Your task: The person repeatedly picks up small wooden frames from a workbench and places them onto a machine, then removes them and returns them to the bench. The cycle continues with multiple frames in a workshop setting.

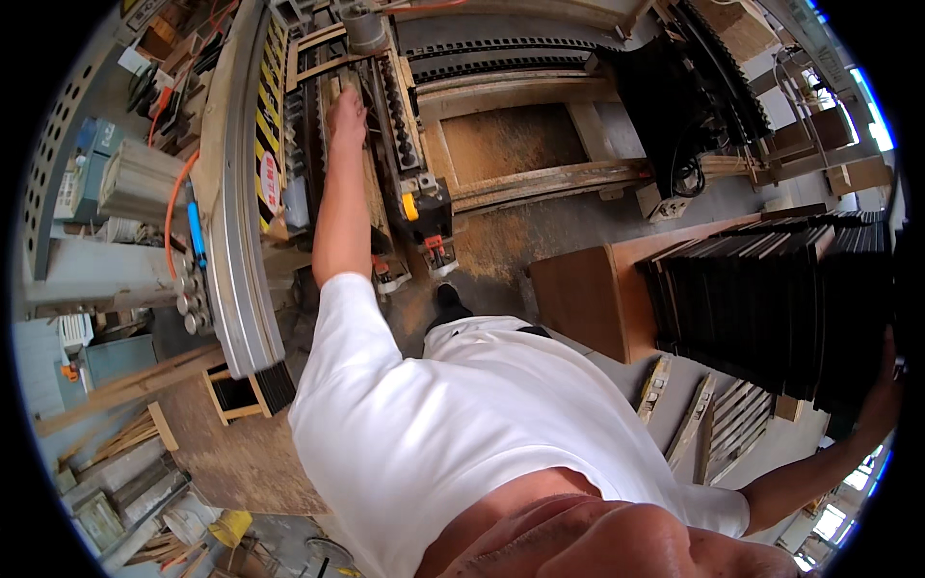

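Observation:
My left arm stretches forward into a long machine, and my left hand [347,118] is low between its rails, beside a dark bar with a row of round fittings [397,111]. Its fingers look closed together; what they hold, if anything, is hidden. Just ahead of that hand lies a light wooden frame [318,56]. Far to the right, my right hand [888,364] is beside a tall stack of black panels [742,308]. One finger shows stretched along the stack, but the dark rim of the view hides most of the hand.
Left of my arm runs a metal beam [236,279] with a yellow-black warning strip [272,96]. A brown wooden panel [578,294] stands by the stack. Wooden pallets [737,424] lie behind it. Sawdust covers the floor [501,249] by the machine. Wood scraps lie at lower left.

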